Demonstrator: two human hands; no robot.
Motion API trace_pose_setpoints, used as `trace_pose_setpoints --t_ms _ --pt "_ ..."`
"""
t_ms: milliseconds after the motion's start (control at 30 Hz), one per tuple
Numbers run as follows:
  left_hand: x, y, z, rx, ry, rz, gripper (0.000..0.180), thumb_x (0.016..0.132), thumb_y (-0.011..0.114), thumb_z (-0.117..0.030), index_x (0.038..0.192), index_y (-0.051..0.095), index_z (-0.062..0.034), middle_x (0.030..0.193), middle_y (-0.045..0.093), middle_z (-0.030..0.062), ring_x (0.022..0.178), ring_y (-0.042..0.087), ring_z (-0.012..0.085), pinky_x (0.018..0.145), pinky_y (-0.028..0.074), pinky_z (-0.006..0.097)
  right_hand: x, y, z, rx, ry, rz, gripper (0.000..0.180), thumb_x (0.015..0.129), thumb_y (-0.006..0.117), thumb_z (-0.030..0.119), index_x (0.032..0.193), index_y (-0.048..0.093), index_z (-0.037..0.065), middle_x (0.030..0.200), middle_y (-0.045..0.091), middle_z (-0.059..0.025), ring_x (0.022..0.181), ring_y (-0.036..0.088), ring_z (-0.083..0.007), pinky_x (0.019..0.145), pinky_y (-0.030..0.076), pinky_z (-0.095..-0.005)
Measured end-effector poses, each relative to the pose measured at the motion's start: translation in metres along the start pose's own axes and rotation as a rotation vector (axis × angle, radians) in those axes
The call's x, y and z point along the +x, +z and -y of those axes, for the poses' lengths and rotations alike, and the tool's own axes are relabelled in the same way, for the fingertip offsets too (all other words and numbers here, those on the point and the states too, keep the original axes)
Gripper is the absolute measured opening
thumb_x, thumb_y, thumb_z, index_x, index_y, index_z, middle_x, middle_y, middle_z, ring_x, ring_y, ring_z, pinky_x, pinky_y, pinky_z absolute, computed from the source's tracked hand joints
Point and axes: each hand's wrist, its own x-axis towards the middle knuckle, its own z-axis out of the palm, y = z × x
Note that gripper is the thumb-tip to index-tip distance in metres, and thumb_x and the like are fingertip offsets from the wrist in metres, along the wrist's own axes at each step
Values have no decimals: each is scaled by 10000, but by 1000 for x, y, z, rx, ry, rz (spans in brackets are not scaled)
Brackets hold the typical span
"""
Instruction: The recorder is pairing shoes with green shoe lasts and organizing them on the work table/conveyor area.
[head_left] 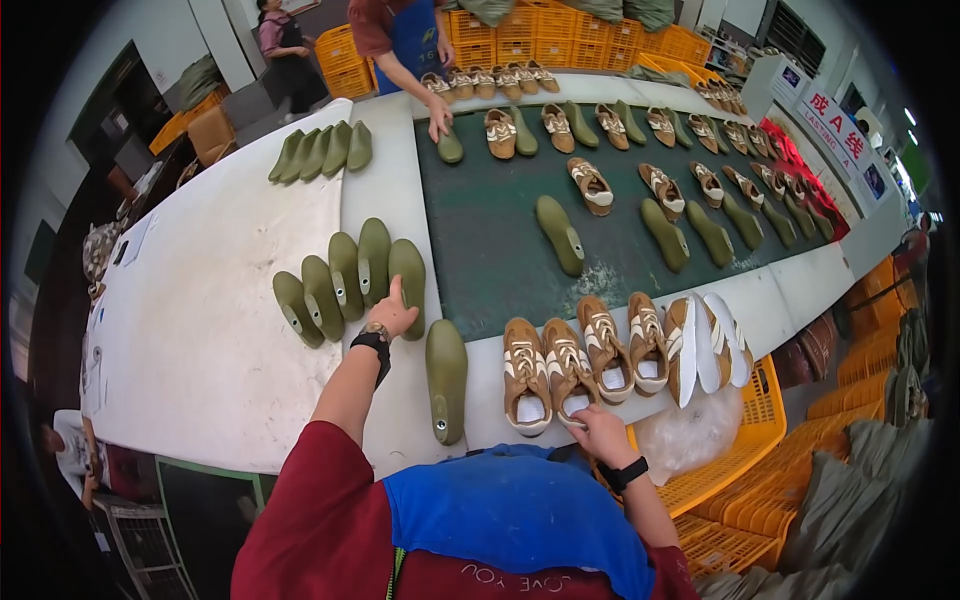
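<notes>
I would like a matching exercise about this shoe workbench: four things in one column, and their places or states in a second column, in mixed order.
Column one:
1. left hand
2. right hand
3. single green shoe last
4. yellow crate

Column two:
A. under the white table edge, on the person's right
B. lying alone between the green group and the brown shoes
C. touching a last in the group of five green lasts
D. at the heel of a brown shoe

Pairs: 1-C, 2-D, 3-B, 4-A
</notes>
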Motion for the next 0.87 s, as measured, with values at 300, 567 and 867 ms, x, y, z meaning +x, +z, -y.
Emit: trace_pose_setpoints --t_ms 300,567,867 --pt "-9 -9 -7 86 -26 4 871 798 590 -400 1473 110 -130 1023 645 214 939 631 350 806 496 443 2 -61 42 448 91 -96 229 793 696 179 948 658 14 793 615 -90 566 591 -175 543 478 -280" --pt "-143 -18 -134 -955 530 232 941 788 712 -127 1472 68 -68 1346 415 218 1180 487 241 891 472 339 30 -60 108 212 -259 -359 211 770 723 142 945 659 44 847 619 -77 614 618 -177 539 499 -260" --pt "-167 -11 -116 -840 627 -136 857 789 661 -86 1441 117 29 1193 536 242 1083 572 284 916 445 333 53 -71 128 243 -283 -439 504 760 721 239 1212 541 108 1083 545 -108 803 635 -275 635 520 -342"
